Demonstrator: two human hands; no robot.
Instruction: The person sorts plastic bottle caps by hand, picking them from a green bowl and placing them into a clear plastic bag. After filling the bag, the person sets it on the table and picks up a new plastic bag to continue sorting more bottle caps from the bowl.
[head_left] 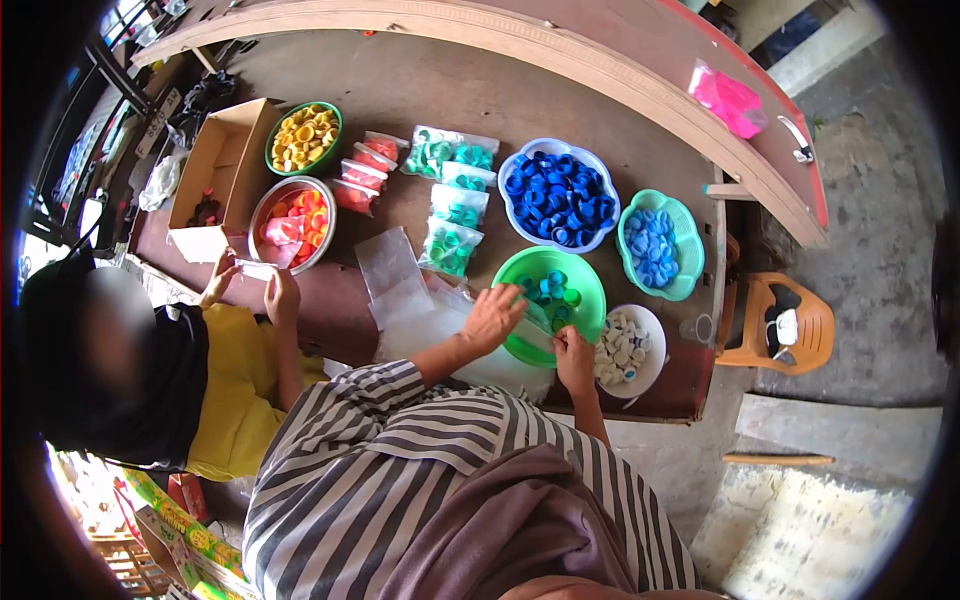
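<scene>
Over the left rim of the light green bowl [590, 283] is my left hand [495, 316], its fingers bent round the edge of a clear plastic bag [535, 333]. My right hand [573, 352] pinches the bag's other side at the bowl's near edge. Green and teal caps [550, 290] lie in the bowl. Left of it are filled bags of green caps [450, 247] and flat empty clear bags [392, 265]. A white bowl [657, 350] of white caps stands beside my right hand.
Dark blue caps [560, 195] and light blue caps [650, 245] fill two bowls behind. Red caps [308, 215], yellow caps [305, 137], red bags [365, 175] and a cardboard box [215, 160] stand left. A co-worker's hands [283, 297] hold a small bag. An orange chair [810, 320] is right.
</scene>
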